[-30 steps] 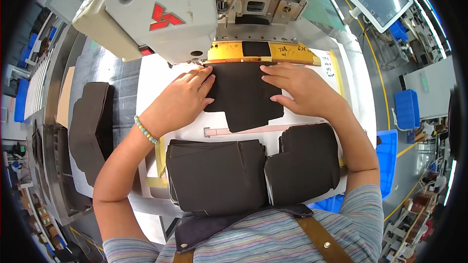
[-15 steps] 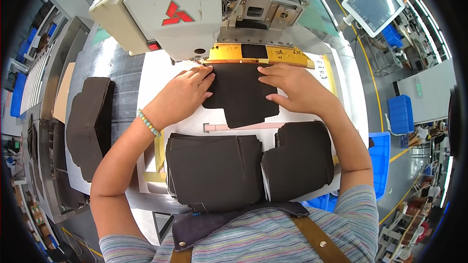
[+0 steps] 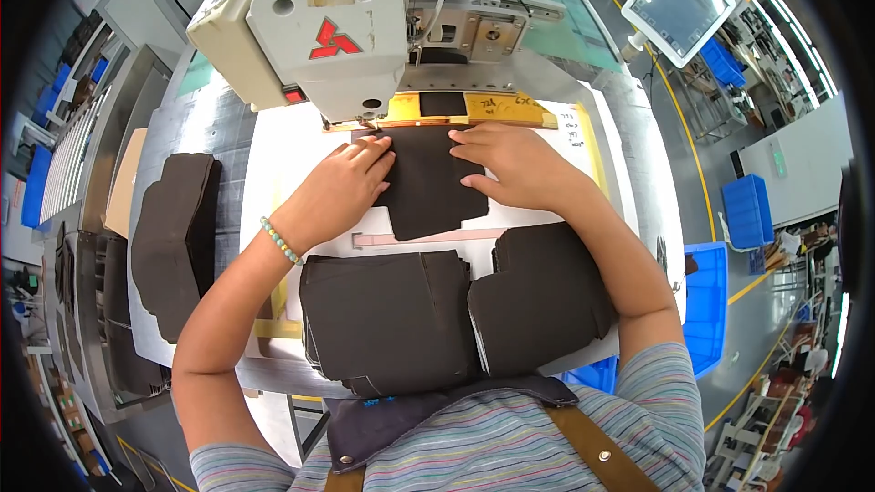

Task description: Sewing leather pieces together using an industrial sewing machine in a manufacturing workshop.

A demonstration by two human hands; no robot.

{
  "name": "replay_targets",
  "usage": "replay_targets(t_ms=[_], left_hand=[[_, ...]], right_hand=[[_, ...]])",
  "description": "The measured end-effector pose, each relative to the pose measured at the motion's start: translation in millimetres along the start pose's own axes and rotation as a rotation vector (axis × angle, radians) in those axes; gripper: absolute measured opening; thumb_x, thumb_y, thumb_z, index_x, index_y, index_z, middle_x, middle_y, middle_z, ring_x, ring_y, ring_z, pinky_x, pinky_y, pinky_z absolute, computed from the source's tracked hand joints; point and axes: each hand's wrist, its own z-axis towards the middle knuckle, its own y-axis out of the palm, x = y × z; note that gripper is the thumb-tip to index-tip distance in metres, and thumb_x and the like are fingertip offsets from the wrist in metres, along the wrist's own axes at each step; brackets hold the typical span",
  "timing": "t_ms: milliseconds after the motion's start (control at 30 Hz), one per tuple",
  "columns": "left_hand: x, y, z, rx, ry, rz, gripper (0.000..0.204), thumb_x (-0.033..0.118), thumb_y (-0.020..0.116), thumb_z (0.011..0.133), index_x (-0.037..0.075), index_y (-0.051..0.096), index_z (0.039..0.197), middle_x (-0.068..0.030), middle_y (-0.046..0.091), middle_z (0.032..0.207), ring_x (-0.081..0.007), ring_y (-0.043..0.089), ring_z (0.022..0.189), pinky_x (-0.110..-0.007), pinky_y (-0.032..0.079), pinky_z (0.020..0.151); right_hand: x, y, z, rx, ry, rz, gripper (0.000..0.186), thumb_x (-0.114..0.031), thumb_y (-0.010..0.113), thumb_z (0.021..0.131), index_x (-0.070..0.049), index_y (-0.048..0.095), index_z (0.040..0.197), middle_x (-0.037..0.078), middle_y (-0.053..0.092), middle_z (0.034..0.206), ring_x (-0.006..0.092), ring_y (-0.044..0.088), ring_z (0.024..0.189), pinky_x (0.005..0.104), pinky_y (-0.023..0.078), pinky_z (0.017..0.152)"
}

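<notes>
A dark brown-black flat panel (image 3: 430,184), cut with stepped edges, lies on a white sheet at the front of a sewing machine (image 3: 337,32). Its far edge meets a yellow clamp bar (image 3: 501,109). On the panel's left side, my left hand (image 3: 342,182) lies with its fingers extended and pressing lightly down; a beaded bracelet (image 3: 279,239) circles that wrist. My right hand (image 3: 515,164) rests flat on the opposite side, fingers and thumb spread. Both sets of fingertips are close to the bar.
Two stacks of dark panels, a wide stack (image 3: 387,323) and a narrower stack (image 3: 547,301), sit between my forearms. Another dark stack (image 3: 178,246) stands at the left. A screen (image 3: 679,5) is at the far right, with a blue bin (image 3: 705,310) below on the right.
The yellow bar, the white sheet, the panel and both my hands have shifted left relative to the machine head. The two near stacks have moved left too. My hands stay on the panel.
</notes>
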Motion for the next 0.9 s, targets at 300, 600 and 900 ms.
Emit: replay_targets(t_ms=[300, 600, 900], left_hand=[[28, -2, 28, -0.013, 0.068, -0.057, 0.046, 0.018, 0.070, 0.103, -0.004, 0.065, 0.143, -0.0182, 0.059, 0.156, -0.0329, 0.056, 0.147, -0.042, 0.049, 0.120], [43, 0, 43, -0.009, 0.035, -0.023, 0.048, 0.018, 0.070, 0.103, -0.006, 0.064, 0.144, -0.0199, 0.059, 0.156, -0.0347, 0.057, 0.145, -0.044, 0.049, 0.120], [53, 5, 59, -0.015, -0.012, -0.021, 0.047, 0.017, 0.070, 0.102, -0.008, 0.064, 0.142, -0.0215, 0.060, 0.154, -0.0337, 0.059, 0.138, -0.042, 0.048, 0.119]], right_hand=[[0, 5, 1, 0.017, -0.001, -0.031, 0.046, -0.027, 0.076, 0.099, -0.002, 0.072, 0.137, 0.014, 0.065, 0.153, 0.0315, 0.058, 0.143, 0.0454, 0.048, 0.118], [1, 1, 2, -0.037, -0.018, -0.038, 0.048, -0.028, 0.077, 0.099, -0.001, 0.071, 0.138, 0.015, 0.064, 0.154, 0.0309, 0.058, 0.143, 0.0446, 0.048, 0.119], [7, 9, 4, 0.006, -0.078, -0.076, 0.048, -0.029, 0.078, 0.098, 0.002, 0.071, 0.135, 0.019, 0.067, 0.149, 0.0350, 0.060, 0.142, 0.0444, 0.048, 0.120]])
